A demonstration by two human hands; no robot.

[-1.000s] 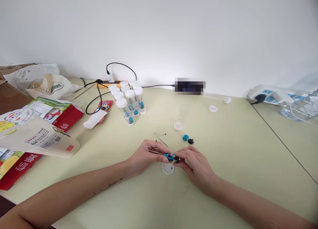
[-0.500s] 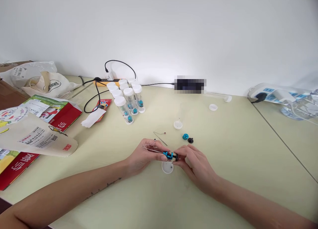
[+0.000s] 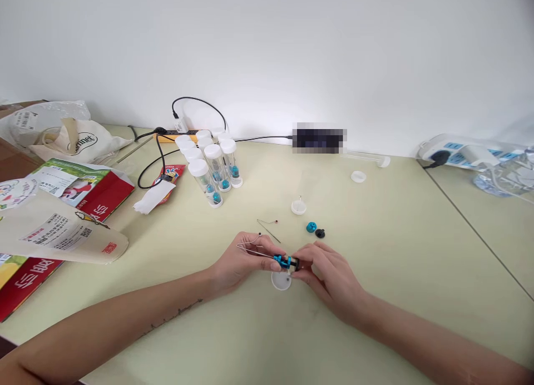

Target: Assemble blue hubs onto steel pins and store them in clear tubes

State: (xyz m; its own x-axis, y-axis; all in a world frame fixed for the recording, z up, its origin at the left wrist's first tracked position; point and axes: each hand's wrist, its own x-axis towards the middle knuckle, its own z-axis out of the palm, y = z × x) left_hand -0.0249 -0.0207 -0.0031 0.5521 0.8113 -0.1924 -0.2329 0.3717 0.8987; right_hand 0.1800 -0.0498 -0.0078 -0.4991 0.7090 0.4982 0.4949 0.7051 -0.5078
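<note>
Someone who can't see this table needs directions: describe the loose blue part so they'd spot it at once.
On the pale tabletop, find the right hand. Just beyond its fingers, two small parts lie close together: the loose blue part is the left one. Its neighbour is a black part, while the blue-and-black assembly is held, not lying free.

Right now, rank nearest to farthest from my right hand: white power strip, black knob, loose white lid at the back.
1. Black knob, just beyond your right hand.
2. Loose white lid, farther back, rightward.
3. White power strip, far right.
</note>
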